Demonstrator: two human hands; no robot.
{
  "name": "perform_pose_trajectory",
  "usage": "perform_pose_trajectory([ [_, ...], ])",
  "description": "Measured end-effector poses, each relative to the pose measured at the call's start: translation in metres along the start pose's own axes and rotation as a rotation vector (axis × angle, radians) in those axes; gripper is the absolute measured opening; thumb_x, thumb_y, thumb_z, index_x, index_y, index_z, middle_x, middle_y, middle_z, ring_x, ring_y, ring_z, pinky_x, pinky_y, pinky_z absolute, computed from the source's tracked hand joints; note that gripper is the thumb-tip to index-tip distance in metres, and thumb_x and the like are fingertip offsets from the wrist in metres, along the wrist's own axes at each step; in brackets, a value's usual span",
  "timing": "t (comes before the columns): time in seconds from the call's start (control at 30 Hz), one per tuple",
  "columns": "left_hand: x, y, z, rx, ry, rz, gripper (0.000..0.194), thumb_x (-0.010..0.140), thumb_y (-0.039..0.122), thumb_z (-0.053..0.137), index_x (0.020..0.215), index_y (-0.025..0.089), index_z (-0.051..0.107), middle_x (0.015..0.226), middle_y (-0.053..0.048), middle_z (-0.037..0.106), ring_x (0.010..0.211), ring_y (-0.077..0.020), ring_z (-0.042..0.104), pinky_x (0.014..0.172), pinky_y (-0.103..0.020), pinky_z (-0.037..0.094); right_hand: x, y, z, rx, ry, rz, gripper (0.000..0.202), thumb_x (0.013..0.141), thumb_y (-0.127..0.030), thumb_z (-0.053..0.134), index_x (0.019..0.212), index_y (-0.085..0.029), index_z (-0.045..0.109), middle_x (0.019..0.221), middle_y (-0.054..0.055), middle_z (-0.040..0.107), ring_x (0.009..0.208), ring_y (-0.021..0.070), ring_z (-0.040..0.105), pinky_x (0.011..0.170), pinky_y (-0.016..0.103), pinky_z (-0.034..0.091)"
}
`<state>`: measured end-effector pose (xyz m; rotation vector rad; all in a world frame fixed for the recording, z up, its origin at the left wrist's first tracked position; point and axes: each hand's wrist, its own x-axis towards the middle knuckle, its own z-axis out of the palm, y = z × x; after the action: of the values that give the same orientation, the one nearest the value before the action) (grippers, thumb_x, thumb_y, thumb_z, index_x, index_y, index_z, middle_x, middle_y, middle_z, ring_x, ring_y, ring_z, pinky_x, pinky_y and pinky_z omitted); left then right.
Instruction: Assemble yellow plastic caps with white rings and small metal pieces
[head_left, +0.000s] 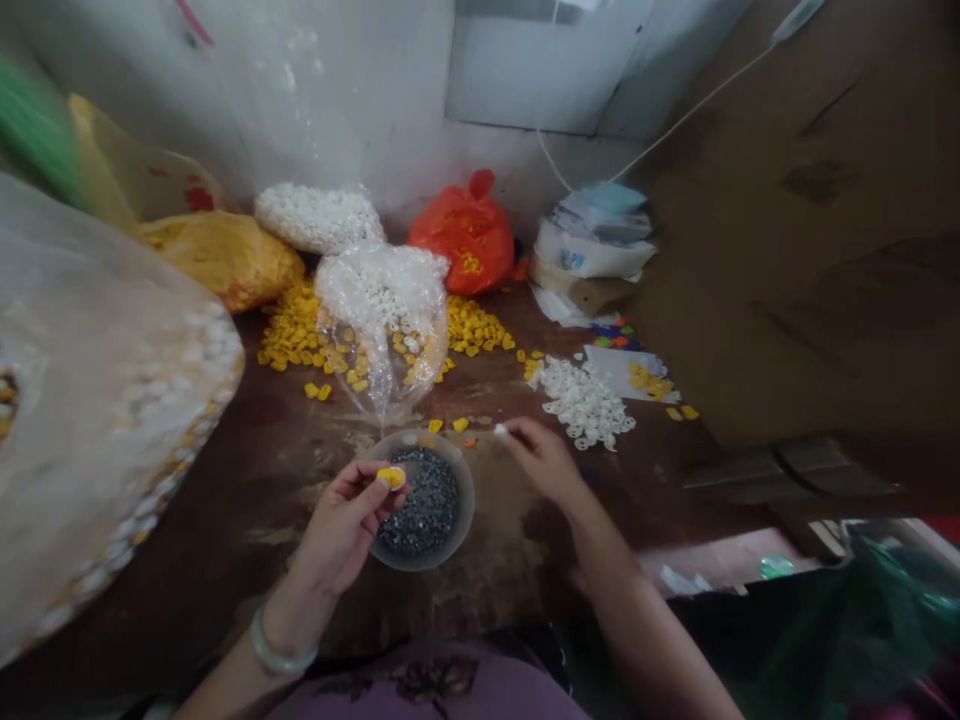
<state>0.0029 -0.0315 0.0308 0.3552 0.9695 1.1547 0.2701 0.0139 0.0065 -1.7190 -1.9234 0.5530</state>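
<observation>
My left hand (341,520) pinches a small yellow plastic piece with a white rim (391,478) between thumb and fingers, over the left edge of a bowl. That round, translucent bowl (466,515) holds many small dark shiny bits (424,505). To the right of the bowl, my right hand (544,455) is closed in a pinch on a small white piece (501,430), held above the table. Its exact shape is too small to make out. A heap of white round pieces (585,400) lies beyond the right hand. A few yellow pieces (460,425) lie just behind the bowl.
A large clear bag (135,370) bulges in from the left. Against the wall sit a clear bag of white pieces (382,290), a yellow bag (225,260), a red bag (465,235) and loose yellow pieces (289,330). Stacked papers (592,240) stand at the back right.
</observation>
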Motion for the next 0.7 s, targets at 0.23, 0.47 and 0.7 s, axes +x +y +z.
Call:
perform_pose_trajectory([
  [0.23,-0.003,-0.005,0.003,0.083,0.030,0.156,0.030,0.051,0.027,0.089,0.072,0.015,0.071,0.074,-0.003,0.073,0.068,-0.0118,0.064,0.067,-0.022,0.050,-0.018,-0.101,0.038,0.867,-0.354,-0.061,0.020,0.085,-0.037,0.064,0.085,-0.018,0.058,0.077,-0.001,0.060,0.069,0.0123,0.057,0.064,0.023,0.045],
  [0.47,-0.002,-0.001,-0.006,0.078,0.046,0.178,0.028,0.050,0.023,0.089,0.069,0.016,0.070,0.069,0.000,0.071,0.066,-0.0107,0.060,0.066,-0.021,0.046,-0.016,-0.111,0.048,0.803,-0.213,-0.197,0.016,0.088,-0.024,0.062,0.103,-0.023,0.059,0.083,0.000,0.063,0.075,0.0152,0.060,0.070,0.027,0.048],
  [0.7,-0.002,-0.002,-0.002,-0.011,0.011,0.132,0.035,0.046,0.032,0.092,0.068,0.016,0.069,0.067,0.001,0.070,0.063,-0.0089,0.059,0.064,-0.020,0.045,-0.020,-0.115,0.060,0.499,0.113,-0.436,0.010,0.093,-0.019,0.054,0.095,-0.022,0.063,0.088,0.004,0.060,0.086,0.0191,0.059,0.074,0.030,0.049],
])
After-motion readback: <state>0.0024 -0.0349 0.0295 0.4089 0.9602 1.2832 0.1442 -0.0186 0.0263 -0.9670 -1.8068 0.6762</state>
